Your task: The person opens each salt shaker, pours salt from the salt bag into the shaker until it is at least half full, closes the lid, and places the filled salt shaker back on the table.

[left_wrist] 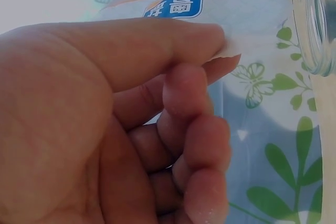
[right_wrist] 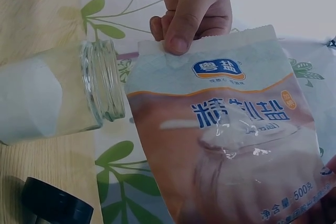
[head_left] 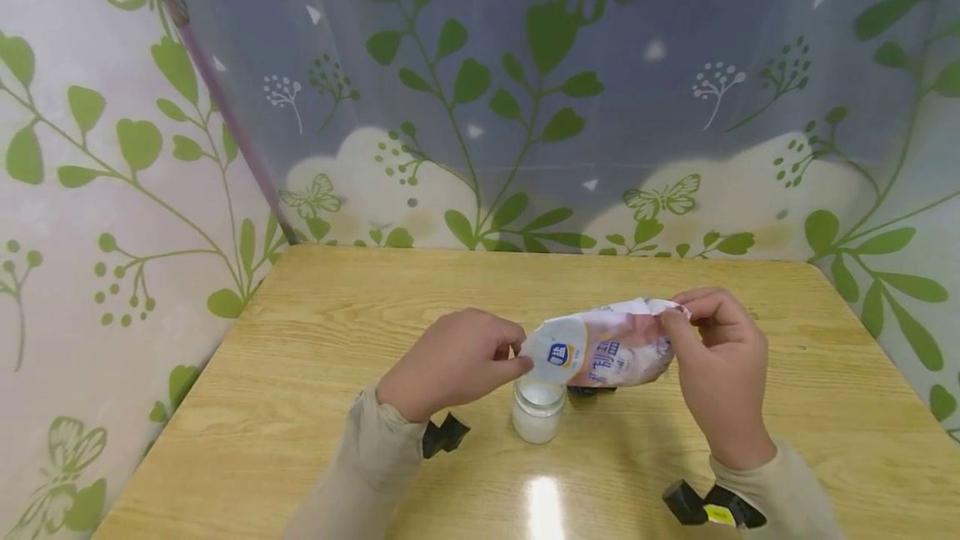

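Note:
A salt bag (head_left: 611, 348), white and pinkish-brown with blue lettering, is stretched between both hands above the table. My left hand (head_left: 457, 361) pinches its pale top end between thumb and index finger; the other fingers curl loosely in the left wrist view. At the far end, my right hand (head_left: 720, 365) grips the bag's bottom with thumb and fingers. Just below the bag's top end stands an open glass jar (head_left: 538, 419) with white contents. A black lid (right_wrist: 55, 203) lies beside the jar, partly hidden by the bag in the head view.
The wooden table (head_left: 337, 298) carries the jar and lid. Behind it hangs a curtain (head_left: 480, 107) with green leaves and butterflies, and similar cloth (head_left: 90, 190) covers the left side. A black camera mount (head_left: 446, 436) sits at the left wrist.

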Available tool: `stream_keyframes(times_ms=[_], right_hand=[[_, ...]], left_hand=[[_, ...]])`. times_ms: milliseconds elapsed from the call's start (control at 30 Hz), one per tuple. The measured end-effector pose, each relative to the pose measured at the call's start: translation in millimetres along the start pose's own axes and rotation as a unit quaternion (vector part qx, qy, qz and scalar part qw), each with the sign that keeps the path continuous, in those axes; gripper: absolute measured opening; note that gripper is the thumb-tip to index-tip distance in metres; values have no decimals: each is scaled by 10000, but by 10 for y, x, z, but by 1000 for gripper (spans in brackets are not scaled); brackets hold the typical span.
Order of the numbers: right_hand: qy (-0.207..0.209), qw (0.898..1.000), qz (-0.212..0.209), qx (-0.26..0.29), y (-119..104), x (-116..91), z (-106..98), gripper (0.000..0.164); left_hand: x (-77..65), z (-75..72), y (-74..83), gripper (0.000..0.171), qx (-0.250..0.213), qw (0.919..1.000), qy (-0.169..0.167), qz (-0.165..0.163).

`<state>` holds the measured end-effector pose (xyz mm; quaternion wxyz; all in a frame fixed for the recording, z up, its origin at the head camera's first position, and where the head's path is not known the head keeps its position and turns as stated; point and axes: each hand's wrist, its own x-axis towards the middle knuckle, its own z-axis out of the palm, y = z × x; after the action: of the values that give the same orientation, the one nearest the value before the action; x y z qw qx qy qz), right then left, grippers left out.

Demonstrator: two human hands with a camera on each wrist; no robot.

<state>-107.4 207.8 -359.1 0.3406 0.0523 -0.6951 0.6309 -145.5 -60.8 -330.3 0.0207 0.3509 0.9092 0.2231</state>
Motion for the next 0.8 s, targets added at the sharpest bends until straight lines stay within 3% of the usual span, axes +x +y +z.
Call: stream_keyframes(times_ms=[233, 467, 800], right_hand=[[-259, 9965, -387, 689, 13, -14, -4, 12], [-484, 9836, -823, 1530, 34, -16, 9, 10], [-648, 9782, -938, 1738, 47, -23, -2, 8]], left_hand=[[10, 6, -14, 33, -3, 9998, -154, -136], [-3, 18, -19, 28, -42, 9996, -197, -214], [1, 19, -16, 22, -27, 9995, -216, -225]])
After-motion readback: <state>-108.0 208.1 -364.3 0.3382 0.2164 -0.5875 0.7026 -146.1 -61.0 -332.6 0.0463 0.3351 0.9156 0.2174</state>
